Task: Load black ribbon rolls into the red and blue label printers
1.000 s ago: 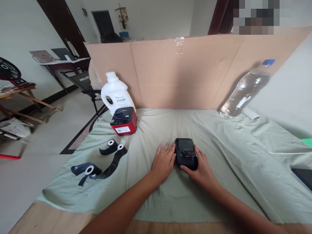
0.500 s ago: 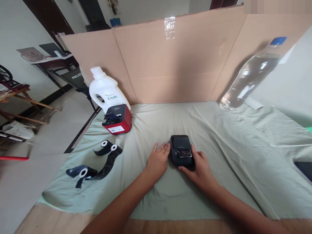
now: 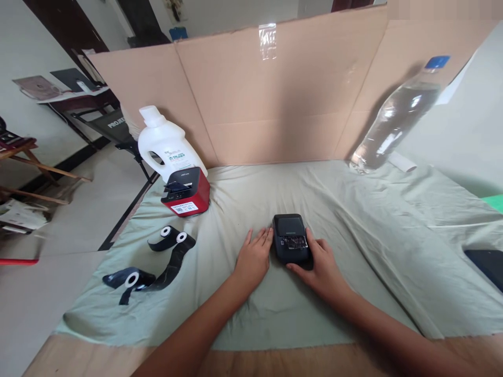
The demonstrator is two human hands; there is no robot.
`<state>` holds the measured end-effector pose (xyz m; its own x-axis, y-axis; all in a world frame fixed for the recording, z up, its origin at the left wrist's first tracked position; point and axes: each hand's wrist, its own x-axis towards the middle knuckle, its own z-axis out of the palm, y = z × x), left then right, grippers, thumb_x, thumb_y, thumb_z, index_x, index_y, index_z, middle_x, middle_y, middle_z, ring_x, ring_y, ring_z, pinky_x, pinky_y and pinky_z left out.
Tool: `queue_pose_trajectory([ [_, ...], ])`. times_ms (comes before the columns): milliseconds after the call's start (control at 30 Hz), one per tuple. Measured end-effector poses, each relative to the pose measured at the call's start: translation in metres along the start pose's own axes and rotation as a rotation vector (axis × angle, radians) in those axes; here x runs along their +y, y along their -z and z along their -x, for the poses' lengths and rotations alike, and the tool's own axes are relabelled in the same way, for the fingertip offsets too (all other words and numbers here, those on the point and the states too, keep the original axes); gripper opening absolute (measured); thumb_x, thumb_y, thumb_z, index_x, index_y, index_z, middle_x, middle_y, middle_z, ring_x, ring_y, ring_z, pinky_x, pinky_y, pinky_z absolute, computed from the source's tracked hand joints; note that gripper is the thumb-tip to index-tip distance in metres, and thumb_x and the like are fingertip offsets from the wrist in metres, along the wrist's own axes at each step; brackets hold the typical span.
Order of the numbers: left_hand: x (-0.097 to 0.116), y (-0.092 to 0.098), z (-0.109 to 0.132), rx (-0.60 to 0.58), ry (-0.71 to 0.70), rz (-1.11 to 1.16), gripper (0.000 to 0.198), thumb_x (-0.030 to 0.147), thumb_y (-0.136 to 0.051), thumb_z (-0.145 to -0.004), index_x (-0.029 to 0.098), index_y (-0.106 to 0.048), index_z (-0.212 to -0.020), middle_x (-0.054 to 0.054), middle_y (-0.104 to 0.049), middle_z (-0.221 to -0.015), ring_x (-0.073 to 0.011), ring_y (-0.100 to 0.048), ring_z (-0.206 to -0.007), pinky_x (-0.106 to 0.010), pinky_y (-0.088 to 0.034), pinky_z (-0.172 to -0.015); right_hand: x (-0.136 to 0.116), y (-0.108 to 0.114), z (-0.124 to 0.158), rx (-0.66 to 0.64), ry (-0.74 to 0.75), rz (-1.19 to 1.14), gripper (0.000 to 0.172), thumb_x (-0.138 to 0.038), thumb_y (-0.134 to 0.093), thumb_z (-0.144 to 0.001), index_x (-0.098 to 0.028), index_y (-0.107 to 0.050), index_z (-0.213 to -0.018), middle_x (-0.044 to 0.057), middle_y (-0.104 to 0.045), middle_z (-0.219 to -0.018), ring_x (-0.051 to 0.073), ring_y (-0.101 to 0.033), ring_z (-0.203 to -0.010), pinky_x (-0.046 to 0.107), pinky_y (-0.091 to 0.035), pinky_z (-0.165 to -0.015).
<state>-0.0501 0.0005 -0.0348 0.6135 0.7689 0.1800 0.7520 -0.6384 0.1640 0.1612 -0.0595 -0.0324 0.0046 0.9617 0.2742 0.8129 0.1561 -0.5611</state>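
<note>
A small black portable printer (image 3: 291, 229) lies on the green cloth between my hands, a crinkled dark strip showing at its front slot. Its right side is gripped by my right hand (image 3: 324, 266), with the thumb along the near edge and fingers on the far right side. My left hand (image 3: 253, 257) rests flat on the cloth with fingers stretched out, its fingertips at the printer's left edge. Off to the left lie several black ribbon rolls with white cores (image 3: 181, 238), partly unwound across the cloth.
A red and black label printer (image 3: 187, 192) stands at the back left, before a white detergent bottle (image 3: 167, 139). A clear bottle with a blue cap (image 3: 401, 120) leans on the cardboard screen (image 3: 243, 99). At the right edge sits a dark flat object (image 3: 485, 264).
The view has shifted slightly, so everything sits a little further left. My hands and the printer keep the same positions relative to each other.
</note>
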Motion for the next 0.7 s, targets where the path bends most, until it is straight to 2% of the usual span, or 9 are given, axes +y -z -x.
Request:
queue_pose_trajectory([
  [467, 0.0061, 0.0006, -0.0026, -0.024, 0.051, -0.041, 0.065, 0.002, -0.036, -0.085, 0.009, -0.04, -0.149, -0.015, -0.051, -0.149, -0.0237, -0.046, -0.14, -0.05, -0.029, -0.121, -0.001, -0.0004, -0.0006, 0.009, 0.042, 0.016, 0.099, -0.05, -0.067, -0.082, -0.01, -0.017, -0.157, 0.016, -0.064, -0.101, 0.033, -0.056, -0.095, 0.046, -0.047, -0.084],
  [700, 0.0061, 0.004, -0.0036, -0.029, 0.046, -0.033, 0.061, 0.003, -0.035, -0.087, 0.007, -0.04, -0.148, -0.015, -0.051, -0.148, -0.0241, -0.047, -0.139, -0.05, -0.03, -0.121, -0.0042, 0.0046, -0.0015, 0.002, 0.047, -0.005, 0.098, -0.048, -0.067, -0.08, -0.013, -0.019, -0.158, 0.015, -0.064, -0.103, 0.032, -0.058, -0.095, 0.046, -0.048, -0.085],
])
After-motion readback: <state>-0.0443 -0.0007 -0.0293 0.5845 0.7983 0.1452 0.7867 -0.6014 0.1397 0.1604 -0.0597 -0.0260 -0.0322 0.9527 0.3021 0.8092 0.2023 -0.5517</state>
